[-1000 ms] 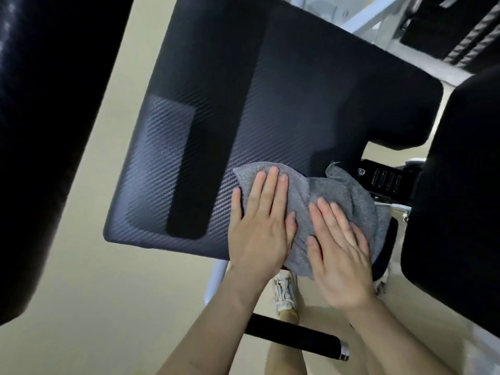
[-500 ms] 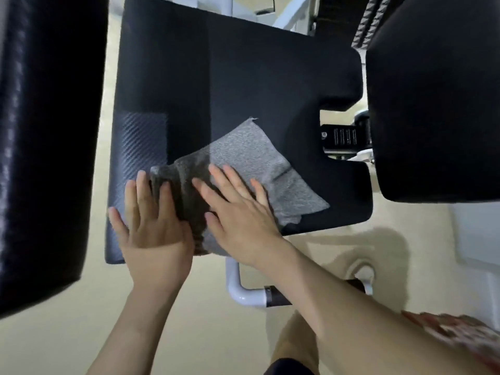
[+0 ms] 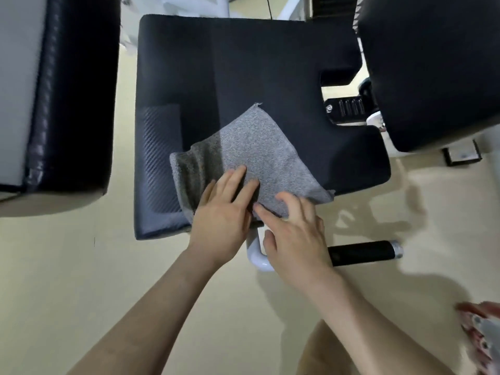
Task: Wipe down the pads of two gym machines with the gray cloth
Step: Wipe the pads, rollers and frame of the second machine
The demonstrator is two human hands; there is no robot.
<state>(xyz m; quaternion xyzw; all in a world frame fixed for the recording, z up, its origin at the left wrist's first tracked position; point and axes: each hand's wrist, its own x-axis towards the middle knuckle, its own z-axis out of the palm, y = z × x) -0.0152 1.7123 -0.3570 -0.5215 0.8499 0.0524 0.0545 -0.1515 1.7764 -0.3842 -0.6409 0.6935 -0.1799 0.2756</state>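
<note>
I found the gray cloth (image 3: 251, 155) spread on the near half of the seat pad (image 3: 243, 69), toward 6 o'clock. My left hand (image 3: 221, 212) and right hand (image 3: 295, 234) lay on its near edge, fingers extended and gripping nothing. I judged this pad partly wiped; the pads at 9 o'clock (image 3: 78, 90) and 2 o'clock (image 3: 433, 63) showed no sign either way.

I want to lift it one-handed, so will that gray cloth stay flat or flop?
Probably flop: the cloth already ripples into folds at its left edge and droops over the pad's near edge. It looks thin, so likely light. Its knit texture should grip under the left hand rather than slip.
</note>
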